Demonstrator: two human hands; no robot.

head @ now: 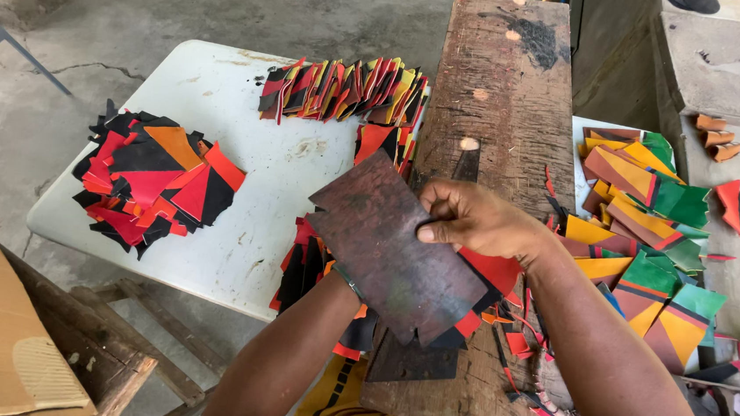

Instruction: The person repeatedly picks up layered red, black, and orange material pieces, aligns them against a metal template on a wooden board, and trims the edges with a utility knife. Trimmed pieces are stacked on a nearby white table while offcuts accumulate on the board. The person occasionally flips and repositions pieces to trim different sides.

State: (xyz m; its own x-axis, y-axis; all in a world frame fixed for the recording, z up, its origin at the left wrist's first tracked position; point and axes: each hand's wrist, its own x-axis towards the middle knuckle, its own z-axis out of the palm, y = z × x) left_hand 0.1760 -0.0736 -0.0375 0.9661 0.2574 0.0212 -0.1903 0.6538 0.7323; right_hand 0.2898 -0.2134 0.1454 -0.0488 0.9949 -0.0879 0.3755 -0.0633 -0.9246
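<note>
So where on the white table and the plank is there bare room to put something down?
The white table is bare between the left pile and the fanned row. The plank's far end is bare. Crowded: under the right hand and the green-yellow stack.

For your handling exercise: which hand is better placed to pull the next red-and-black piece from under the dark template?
Probably the left hand: it reaches under the dark template, beside the red-and-black pieces. The right hand grips the template's top edge.
</note>
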